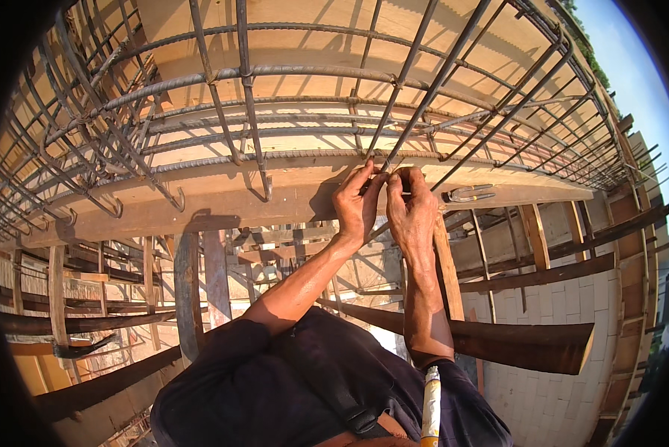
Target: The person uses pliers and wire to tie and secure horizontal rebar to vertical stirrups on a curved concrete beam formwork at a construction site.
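Both hands work close together at the lower ends of upright steel rebars [438, 82], where they meet a long horizontal rebar [312, 154]. The fingers of my left hand [357, 203] are pinched near the foot of one upright bar. Beside it, my right hand [413, 207] has its thumb and fingers pressed together at the same joint. Whatever thin thing they grip is too small and too covered to make out. Just right of my right hand, a pair of pincers [468, 194] rests on the wooden formwork beam [297, 201].
Behind the rebar cage stands a plywood panel [297, 48]. Below the beam run timber props [189, 290] and a thick dark timber [528, 346], above a lower floor of pale blocks [550, 372]. A hammer [85, 347] hangs at the left. A white rod [431, 402] is close to my chest.
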`<state>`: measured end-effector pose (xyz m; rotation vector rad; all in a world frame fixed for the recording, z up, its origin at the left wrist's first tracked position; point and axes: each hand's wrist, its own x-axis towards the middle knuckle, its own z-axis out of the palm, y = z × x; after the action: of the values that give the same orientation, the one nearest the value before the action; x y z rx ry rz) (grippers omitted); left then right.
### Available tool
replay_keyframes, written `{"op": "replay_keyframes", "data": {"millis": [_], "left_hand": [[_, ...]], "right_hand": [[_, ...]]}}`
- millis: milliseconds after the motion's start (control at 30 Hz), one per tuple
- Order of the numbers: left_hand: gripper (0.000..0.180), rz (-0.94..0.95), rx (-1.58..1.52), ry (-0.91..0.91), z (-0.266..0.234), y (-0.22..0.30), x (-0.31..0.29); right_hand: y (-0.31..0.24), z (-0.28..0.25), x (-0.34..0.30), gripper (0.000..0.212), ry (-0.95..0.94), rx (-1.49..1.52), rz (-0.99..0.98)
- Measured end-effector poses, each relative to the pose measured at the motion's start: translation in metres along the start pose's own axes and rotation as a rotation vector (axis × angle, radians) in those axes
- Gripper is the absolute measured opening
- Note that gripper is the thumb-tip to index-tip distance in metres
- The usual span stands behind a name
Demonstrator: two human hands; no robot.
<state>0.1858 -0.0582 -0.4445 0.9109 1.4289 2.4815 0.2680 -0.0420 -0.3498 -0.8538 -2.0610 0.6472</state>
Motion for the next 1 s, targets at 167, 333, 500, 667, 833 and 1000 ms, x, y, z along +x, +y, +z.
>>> {"op": "replay_keyframes", "data": {"millis": [167, 333, 500, 667, 833, 1000], "left_hand": [[0.036, 0.02, -0.025, 0.004, 0.0, 0.003, 0.003], [0.035, 0.029, 0.055, -0.013, -0.002, 0.004, 0.004], [0.031, -0.045, -0.034, 0.013, -0.001, -0.001, 0.002], [0.024, -0.298, -0.186, 0.066, -0.007, 0.003, 0.006], [0.023, -0.311, -0.277, 0.054, -0.001, 0.015, 0.022], [0.029, -0.116, 0.001, 0.073, 0.003, 0.016, 0.013]], "right_hand": [[-0.026, -0.012, 0.012, 0.022, -0.091, -0.201, 0.058], [-0.025, -0.018, 0.019, 0.019, -0.105, -0.309, -0.094], [-0.027, -0.016, 0.027, 0.026, -0.059, -0.219, -0.027], [-0.027, -0.015, 0.02, 0.02, -0.039, -0.128, -0.147], [-0.013, -0.01, -0.005, 0.024, 0.001, 0.009, -0.103], [0.026, 0.0, -0.012, 0.029, -0.093, 0.469, 0.188]]}}
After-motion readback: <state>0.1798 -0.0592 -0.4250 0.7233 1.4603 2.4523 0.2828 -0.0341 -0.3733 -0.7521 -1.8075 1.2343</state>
